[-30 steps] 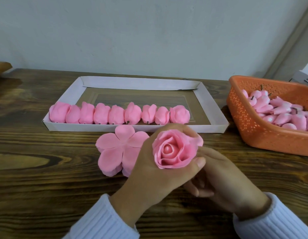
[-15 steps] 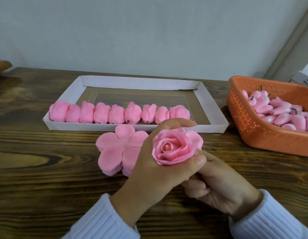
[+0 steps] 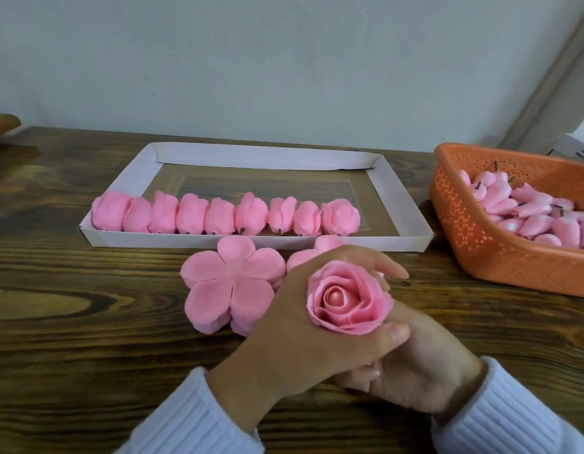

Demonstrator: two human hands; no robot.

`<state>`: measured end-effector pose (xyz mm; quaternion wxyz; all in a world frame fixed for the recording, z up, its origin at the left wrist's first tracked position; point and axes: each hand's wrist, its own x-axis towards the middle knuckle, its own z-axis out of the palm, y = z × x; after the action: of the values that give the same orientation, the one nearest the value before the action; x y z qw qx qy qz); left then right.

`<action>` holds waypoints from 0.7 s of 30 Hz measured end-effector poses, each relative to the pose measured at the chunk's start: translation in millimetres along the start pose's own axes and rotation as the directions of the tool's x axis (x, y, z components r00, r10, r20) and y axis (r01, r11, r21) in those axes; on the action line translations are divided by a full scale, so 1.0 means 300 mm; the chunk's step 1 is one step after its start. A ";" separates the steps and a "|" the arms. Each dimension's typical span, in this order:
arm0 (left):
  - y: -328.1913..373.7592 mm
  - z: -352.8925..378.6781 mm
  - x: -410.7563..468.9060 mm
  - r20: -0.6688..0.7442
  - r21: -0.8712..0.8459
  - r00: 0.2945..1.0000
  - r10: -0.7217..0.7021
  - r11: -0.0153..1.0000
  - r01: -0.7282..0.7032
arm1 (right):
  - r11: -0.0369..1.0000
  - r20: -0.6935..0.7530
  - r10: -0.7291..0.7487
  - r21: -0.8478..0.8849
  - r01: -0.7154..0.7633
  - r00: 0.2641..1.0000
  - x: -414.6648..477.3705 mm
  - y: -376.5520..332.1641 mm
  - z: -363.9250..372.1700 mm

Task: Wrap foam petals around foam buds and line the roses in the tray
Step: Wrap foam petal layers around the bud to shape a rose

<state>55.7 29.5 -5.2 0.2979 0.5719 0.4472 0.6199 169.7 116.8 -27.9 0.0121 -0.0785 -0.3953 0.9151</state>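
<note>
Since 1.0 s ago the rose (image 3: 349, 298) has sunk a little lower and to the right, its petals have spread wider, and a second petal piece (image 3: 326, 245) now shows behind the left hand (image 3: 284, 339). The hands are together: the left hand cups the rose between thumb and fingers above the table (image 3: 87, 355), while the right hand (image 3: 424, 365) curls beneath it; whether it grips the base I cannot tell. 9 finished roses (image 3: 225, 216) line the near wall of the tray (image 3: 261, 155), stopping short of its right end. This would be the 10th, seemingly wrapped and not yet placed. A flat petal stack (image 3: 231, 283) and many buds (image 3: 529, 211) in the orange basket (image 3: 500, 257) suggest plenty remains.
</note>
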 end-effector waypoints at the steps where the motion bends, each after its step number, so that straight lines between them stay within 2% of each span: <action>1: -0.001 0.001 0.002 -0.002 0.015 1.000 0.015 1.000 -0.015 | 1.000 0.020 -0.019 0.009 0.019 1.000 0.002 0.002 -0.001; 3: 0.001 0.001 0.003 -0.006 -0.027 1.000 0.019 0.999 -0.019 | 0.998 0.070 -0.055 0.035 0.052 0.996 0.007 -0.001 0.005; 6: 0.002 0.003 0.001 0.023 -0.068 1.000 0.019 0.998 -0.017 | 0.997 0.016 -0.077 -0.029 0.077 0.997 0.003 -0.005 0.004; 8: -0.002 0.007 0.002 0.033 -0.071 0.999 0.013 0.997 -0.011 | 0.992 0.032 -0.112 -0.054 0.113 0.993 -0.004 -0.003 -0.003; 11: -0.006 0.008 0.003 -0.014 -0.031 1.000 0.017 0.999 -0.018 | 0.983 0.112 -0.182 0.001 0.183 0.977 0.002 -0.011 0.014; 13: -0.011 0.010 0.002 -0.030 0.038 0.999 0.038 0.999 -0.037 | 0.978 0.121 -0.208 0.010 0.208 0.971 0.008 -0.015 0.029; 15: -0.009 0.003 0.001 -0.044 0.019 0.999 0.025 1.000 -0.024 | 0.973 0.113 -0.231 0.010 0.231 0.966 0.009 -0.014 0.033; 18: -0.019 0.002 0.001 -0.070 0.005 0.994 0.081 0.997 -0.081 | 0.976 0.068 -0.217 0.044 0.215 0.974 0.006 -0.008 0.025; 21: -0.018 0.003 0.006 -0.032 -0.045 0.998 0.053 0.998 -0.054 | 0.982 0.035 -0.181 0.061 0.179 0.983 0.002 -0.007 0.013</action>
<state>55.3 33.5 -9.4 0.2875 0.5670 0.4218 0.6465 168.6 115.5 -23.7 0.0892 -0.0235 -0.3744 0.9227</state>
